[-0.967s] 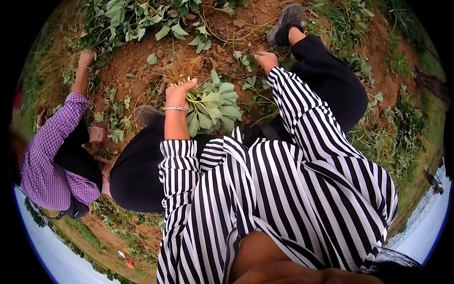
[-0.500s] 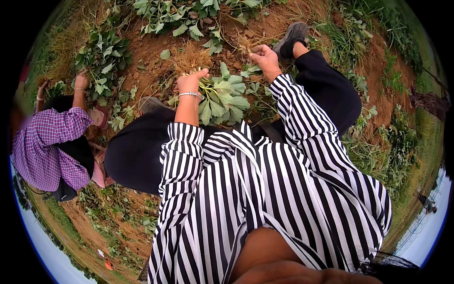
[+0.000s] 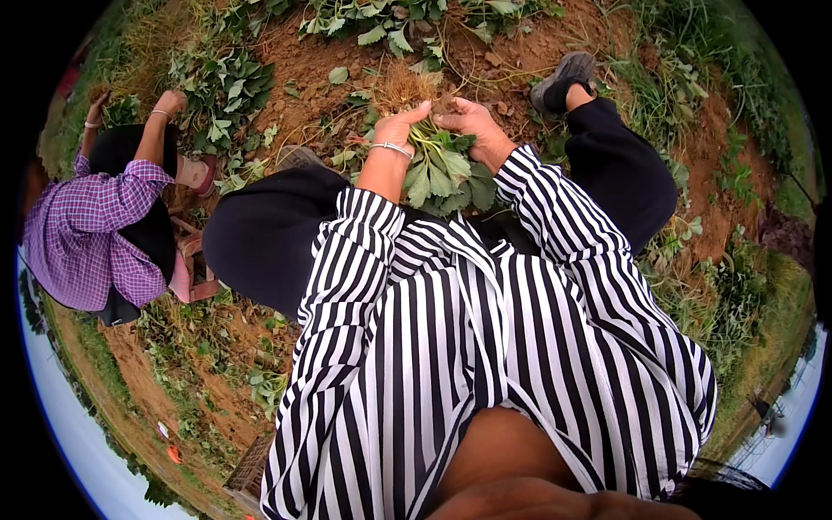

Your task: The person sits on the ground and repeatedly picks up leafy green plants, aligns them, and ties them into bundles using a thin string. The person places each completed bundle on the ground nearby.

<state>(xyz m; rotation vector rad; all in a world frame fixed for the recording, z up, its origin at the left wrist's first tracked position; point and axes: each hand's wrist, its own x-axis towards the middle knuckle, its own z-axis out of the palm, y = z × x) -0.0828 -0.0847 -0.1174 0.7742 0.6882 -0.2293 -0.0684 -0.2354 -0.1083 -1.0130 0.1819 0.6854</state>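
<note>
A bunch of leafy green seedlings with bare roots is wrapped in my left hand. Its toothed leaves hang toward my lap, and the tan, stringy roots stick out on the far side. My right hand is closed right beside the bunch, fingertips pinching a seedling by its brown root end. The stem of that seedling merges with the others, so I cannot tell it apart from the bunch.
Beyond my hands, leafy plants grow on reddish soil. At the left a person in a checked shirt sits on a low stool, near a leafy heap. My shoe rests at the right; a crate stands lower left.
My right hand has come in from the far right to the bunch, bringing the pinched seedling against it. The view has shifted a little; my left hand still grips the bunch.
</note>
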